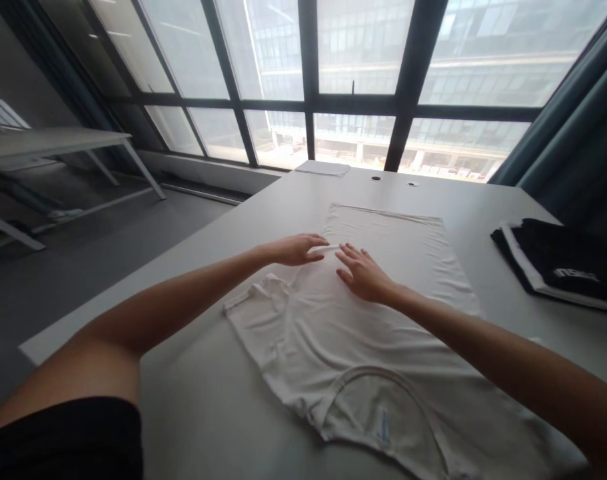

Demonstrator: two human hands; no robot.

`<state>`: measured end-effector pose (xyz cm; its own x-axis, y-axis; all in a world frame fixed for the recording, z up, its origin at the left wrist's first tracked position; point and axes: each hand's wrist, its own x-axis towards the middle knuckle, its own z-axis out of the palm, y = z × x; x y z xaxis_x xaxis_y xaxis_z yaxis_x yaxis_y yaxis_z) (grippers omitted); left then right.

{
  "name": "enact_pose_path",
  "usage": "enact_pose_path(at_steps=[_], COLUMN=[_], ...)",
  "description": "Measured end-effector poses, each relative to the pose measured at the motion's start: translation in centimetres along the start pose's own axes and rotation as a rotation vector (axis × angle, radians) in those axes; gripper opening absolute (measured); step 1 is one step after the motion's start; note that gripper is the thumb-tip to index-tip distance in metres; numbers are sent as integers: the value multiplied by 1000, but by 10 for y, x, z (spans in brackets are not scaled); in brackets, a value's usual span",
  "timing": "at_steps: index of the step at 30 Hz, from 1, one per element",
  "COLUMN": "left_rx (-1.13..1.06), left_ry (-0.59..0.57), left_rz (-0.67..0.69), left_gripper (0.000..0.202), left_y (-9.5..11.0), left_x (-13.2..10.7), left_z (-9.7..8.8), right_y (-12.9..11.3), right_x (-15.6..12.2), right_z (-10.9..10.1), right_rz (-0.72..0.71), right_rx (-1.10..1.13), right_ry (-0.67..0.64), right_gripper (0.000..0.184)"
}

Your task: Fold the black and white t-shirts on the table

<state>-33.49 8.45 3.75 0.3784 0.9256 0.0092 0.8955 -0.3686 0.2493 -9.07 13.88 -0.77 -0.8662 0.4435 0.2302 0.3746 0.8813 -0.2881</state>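
Observation:
A white T-shirt [383, 333] lies spread on the table, its neckline and inner label toward me and its hem at the far end. At the shirt's left side edge, my left hand [299, 250] has a raised fold of the fabric between thumb and fingers. Just to the right, my right hand [364, 273] rests palm down on the shirt, fingers apart, its fingertips close to that fold. Soft wrinkles run across the chest area. The left sleeve lies rumpled on the tabletop, while my right forearm covers part of the shirt's right side.
The white table [198, 393] reaches to the windows. Folded dark and white garments [563, 263] are stacked at the right. A flat pale sheet [323, 168] lies at the far edge, near two round cable holes. Another table [53, 143] stands at the left, with a person's leg beneath it.

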Motion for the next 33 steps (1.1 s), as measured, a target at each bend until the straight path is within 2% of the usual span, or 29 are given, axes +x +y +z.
enact_pose_path(at_steps=[3,6,9,12,15,17,20,23,25,27,30,31,33], left_rx=[58,105,46,-42,-87,-143,-322,-542,-678,-795,-913,-960,-1068], left_ry=[-38,-30,-27,-9,41,18,-29,50,125,190,274,273,197], left_rz=[-279,-566,-725,-816,-835,-806,-765,-740,-722,-696,-616,-580,-494], left_gripper=[59,62,65,60,45,33,27,29,32,35,40,42,46], left_y=[5,6,9,17,26,31,38,46,55,68,93,101,115], left_x=[-64,-115,-150,-169,-176,-178,-179,-179,-174,-165,-144,-136,-121], left_z=[4,7,9,12,18,21,19,8,-2,-11,-16,-15,-11], right_y=[-52,-84,-99,-102,-101,-100,-98,-96,-95,-94,-92,-90,-86], right_x=[-16,-22,-19,-17,-18,-18,-19,-16,-13,-8,-3,-3,-5], right_z=[10,18,26,33,36,37,37,36,34,29,18,14,7], right_rz=[-190,-293,-302,-298,-294,-288,-280,-217,-128,-10,208,283,400], right_rx=[63,88,88,78,71,79,129,255,380,545,861,964,1116], right_ry=[-72,-131,-167,-210,-224,-219,-195,-65,48,93,-18,-77,-158], right_gripper=[53,57,64,68,67,67,65,50,39,31,26,28,39])
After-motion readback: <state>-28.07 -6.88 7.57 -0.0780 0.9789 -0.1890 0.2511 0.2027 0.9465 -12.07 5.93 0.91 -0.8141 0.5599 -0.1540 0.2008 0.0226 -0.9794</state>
